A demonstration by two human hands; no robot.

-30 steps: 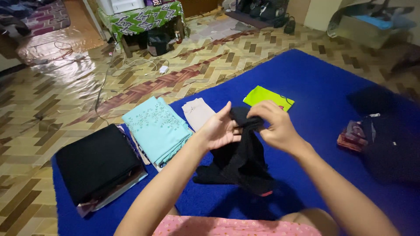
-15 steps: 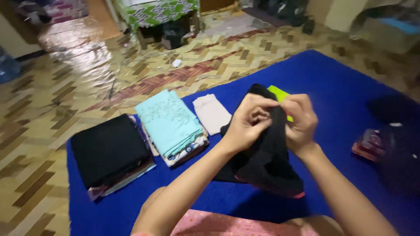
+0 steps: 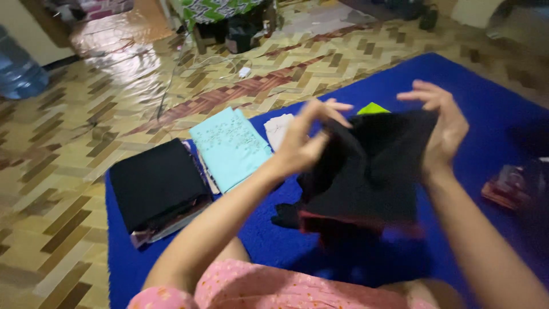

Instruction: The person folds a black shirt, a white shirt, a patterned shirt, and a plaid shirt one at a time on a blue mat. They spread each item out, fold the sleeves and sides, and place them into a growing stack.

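Hands: we are pinching the black cloth [image 3: 372,171] taut, left hand [image 3: 303,143] and right hand [image 3: 440,126] gripping its top edge.
Care: we are keeping the edge level.

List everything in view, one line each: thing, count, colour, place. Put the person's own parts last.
black garment: 1, black with a red edge at the bottom, held up between both hands over the mat
mat: 1, deep blue, on the floor
black folded stack: 1, black on top, left end of the mat
light blue folded stack: 1, light blue, right of the black stack
pale folded cloth: 1, off-white, behind the left hand
lime cloth: 1, lime green, partly hidden behind the garment
water jug: 1, blue, far left
floor: 1, yellow-brown zigzag pattern
left hand: 1, grips the garment's left side
right hand: 1, grips its right side
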